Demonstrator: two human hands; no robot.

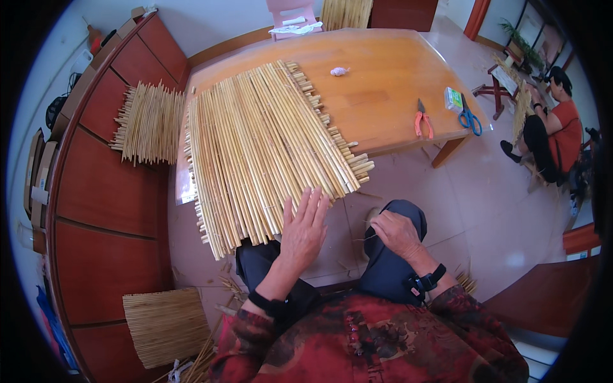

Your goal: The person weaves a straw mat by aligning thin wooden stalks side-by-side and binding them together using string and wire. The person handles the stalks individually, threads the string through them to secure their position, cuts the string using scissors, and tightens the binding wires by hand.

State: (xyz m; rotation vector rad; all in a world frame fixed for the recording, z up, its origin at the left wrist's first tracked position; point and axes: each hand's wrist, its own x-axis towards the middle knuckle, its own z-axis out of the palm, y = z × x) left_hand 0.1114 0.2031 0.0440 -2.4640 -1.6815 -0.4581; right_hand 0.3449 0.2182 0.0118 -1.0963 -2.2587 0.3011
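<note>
A large mat of tan reed stalks (255, 147), laid side by side with uneven ends, rests on the wooden table and juts past its near edge. At the mat's near end, my left hand (303, 230) lies with fingers stretched out over the stalk ends. My right hand (397, 233) is closed above my right knee, apart from the mat. A thin pale strand (368, 239) sticks out from its fingertips; its full length is too faint to follow.
Red pliers (422, 120), blue-handled scissors (470, 118), a small green-and-white box (453, 100) and a pinkish bundle (339, 71) lie on the table (383, 64). Reed mats lean by the red cabinet (105, 204). Another person (555, 127) sits at far right.
</note>
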